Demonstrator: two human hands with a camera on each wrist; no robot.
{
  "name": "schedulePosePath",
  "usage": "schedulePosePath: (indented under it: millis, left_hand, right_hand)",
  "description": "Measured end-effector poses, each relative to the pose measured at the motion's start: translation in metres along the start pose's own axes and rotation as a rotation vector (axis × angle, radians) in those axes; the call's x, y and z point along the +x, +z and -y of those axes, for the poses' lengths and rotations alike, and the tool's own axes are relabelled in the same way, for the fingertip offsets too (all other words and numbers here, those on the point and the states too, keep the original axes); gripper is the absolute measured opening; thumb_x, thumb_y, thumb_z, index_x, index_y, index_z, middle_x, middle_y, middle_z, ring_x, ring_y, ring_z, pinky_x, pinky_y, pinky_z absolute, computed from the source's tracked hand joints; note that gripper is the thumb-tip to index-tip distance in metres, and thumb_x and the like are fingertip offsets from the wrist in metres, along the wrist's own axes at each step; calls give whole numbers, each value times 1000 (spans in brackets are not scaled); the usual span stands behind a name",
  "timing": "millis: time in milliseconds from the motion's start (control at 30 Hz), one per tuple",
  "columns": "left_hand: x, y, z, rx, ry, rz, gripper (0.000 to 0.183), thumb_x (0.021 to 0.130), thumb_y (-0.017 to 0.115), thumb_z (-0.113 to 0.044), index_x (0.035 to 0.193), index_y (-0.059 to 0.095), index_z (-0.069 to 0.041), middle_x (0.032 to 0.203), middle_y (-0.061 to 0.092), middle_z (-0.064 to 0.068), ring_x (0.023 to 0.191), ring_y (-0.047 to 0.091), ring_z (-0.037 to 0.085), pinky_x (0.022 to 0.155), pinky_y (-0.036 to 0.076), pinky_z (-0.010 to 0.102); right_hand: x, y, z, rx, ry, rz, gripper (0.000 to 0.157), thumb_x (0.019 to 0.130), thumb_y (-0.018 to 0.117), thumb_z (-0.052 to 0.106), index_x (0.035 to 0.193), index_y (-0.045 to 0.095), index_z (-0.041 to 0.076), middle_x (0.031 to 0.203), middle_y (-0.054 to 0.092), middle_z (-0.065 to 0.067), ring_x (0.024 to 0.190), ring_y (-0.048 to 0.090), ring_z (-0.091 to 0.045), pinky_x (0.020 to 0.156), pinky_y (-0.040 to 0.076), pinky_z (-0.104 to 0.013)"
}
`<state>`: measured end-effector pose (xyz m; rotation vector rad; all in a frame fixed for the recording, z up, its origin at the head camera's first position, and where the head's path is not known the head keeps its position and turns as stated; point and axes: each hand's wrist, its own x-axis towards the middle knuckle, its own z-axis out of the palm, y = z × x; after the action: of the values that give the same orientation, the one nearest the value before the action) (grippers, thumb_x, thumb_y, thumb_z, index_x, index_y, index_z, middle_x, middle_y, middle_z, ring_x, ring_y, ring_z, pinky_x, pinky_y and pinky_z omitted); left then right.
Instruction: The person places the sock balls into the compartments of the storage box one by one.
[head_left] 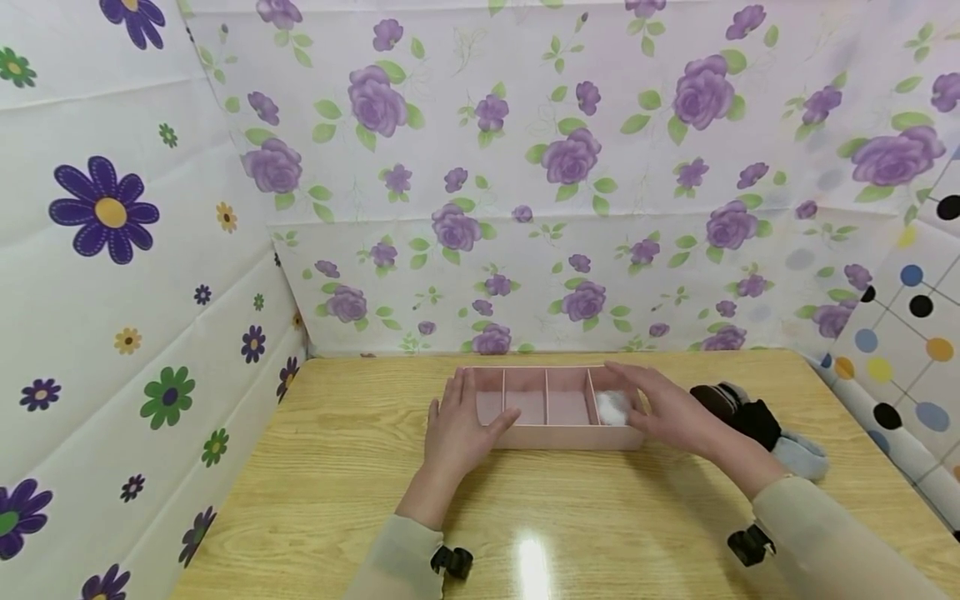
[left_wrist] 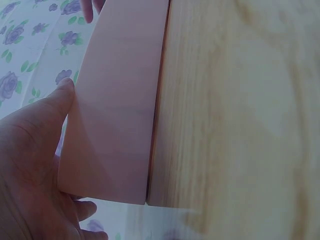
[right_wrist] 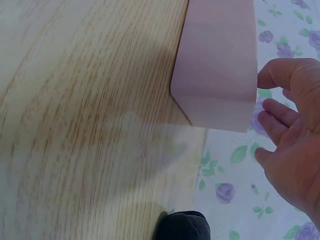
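Item 1: pink four-compartment organizer box, set lengthwise between the two hands on the wood-grain table.

Item 2: left hand, at the box's left end. Fingers extended, thumb spread out to the front rim; no firm grip seen.

Item 3: right hand, across the box's right end. Fingers loosely bent and apart, thumb by the front rim; nothing seen held. Whether every fingertip touches the box cannot be told.

Item 4: white soft bundle, probably a rolled sock, in the rightmost compartment, just left of the right hand and partly hidden by it.

Item 5: brown striped sock, black sock and light grey sock, grouped to the right of the right hand, just past its forearm.

Risks, as judged: the box looks light, so an uneven push from either hand could skew or slide it. A right thumb dragged along the rim could tip that end. Fingers dipping left into the compartment could catch the bundle and pull it loose. The right forearm, swung outward, could brush the neighbouring socks and scatter them.
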<state>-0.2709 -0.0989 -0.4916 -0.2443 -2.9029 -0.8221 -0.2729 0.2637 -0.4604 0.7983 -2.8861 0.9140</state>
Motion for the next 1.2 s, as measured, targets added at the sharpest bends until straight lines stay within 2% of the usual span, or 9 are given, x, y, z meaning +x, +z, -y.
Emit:
schedulePosePath:
  millis: [133, 267, 500, 733, 1033, 1200]
  left_hand:
    - [0, 0, 0, 7, -3, 2, 115, 100, 57, -82, 177, 19, -5, 184, 13, 15, 169, 15, 35, 132, 13, 67]
    - [0, 0, 0, 0, -4, 2, 115, 100, 58, -82, 177, 19, -5, 184, 14, 15, 169, 14, 35, 132, 13, 67]
    - [1, 0, 0, -27, -11, -2, 121, 97, 62, -82, 176, 18, -1, 183, 15, 16, 168, 16, 37, 134, 14, 63]
    - [1, 0, 2, -61, -22, -23, 126, 95, 68, -80, 175, 17, 2, 181, 20, 21, 167, 23, 39, 134, 15, 62]
    - [0, 0, 4, -62, 0, -21, 121, 97, 67, -78, 174, 21, 5, 179, 25, 25, 166, 26, 40, 133, 16, 64]
    - [1, -1, 7, -77, 3, 18, 121, 98, 65, -78, 174, 18, 3, 180, 21, 23, 166, 24, 41, 133, 15, 64]
  right_hand:
    - [-2, -2, 2, -38, 1, -47, 81, 102, 74, -1, 174, 35, 9, 170, 43, -22, 154, 40, -50, 103, 53, -63]
    - [-8, -4, 3, -82, 27, -90, 82, 104, 75, 5, 175, 33, 9, 170, 43, -25, 152, 41, -53, 109, 49, -71]
    - [-22, -11, 2, -91, 103, -109, 88, 108, 73, 16, 178, 20, 11, 173, 37, -27, 155, 35, -55, 111, 44, -76]
    - [-35, -16, -2, -126, 139, -149, 87, 108, 75, 22, 177, 23, 8, 171, 39, -29, 154, 34, -57, 110, 43, -77]
    - [-47, -23, -17, -136, 205, -175, 88, 111, 70, 34, 178, 18, 12, 172, 36, -32, 156, 27, -62, 117, 30, -81]
    - [-51, -28, -23, -147, 196, -216, 85, 111, 71, 30, 175, 23, 2, 168, 38, -36, 153, 33, -61, 127, 19, -73]
